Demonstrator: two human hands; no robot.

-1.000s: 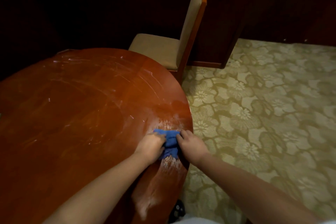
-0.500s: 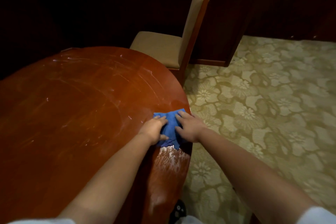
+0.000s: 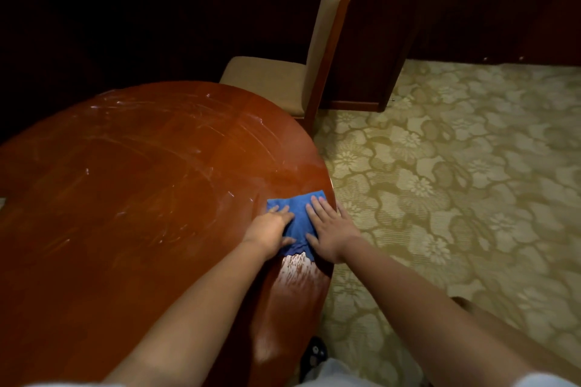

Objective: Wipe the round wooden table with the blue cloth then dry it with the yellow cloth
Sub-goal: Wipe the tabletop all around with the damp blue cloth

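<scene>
The blue cloth (image 3: 297, 215) lies spread on the right edge of the round wooden table (image 3: 141, 185). My left hand (image 3: 272, 228) presses on the cloth's left part with fingers laid forward. My right hand (image 3: 330, 226) lies flat on its right part with straight fingers, at the table's rim. A whitish wet smear (image 3: 295, 270) shows on the wood just behind the cloth, toward me. Faint streaks cover the rest of the tabletop. No yellow cloth is in view.
A wooden chair (image 3: 317, 50) with a beige seat and back stands close beyond the table's far right edge. Patterned beige carpet (image 3: 456, 166) covers the floor to the right. Dark wood panelling runs along the back.
Both hands have pushed the blue cloth away from me along the table's right edge. The cloth has spread flatter and the smear behind it is uncovered.
</scene>
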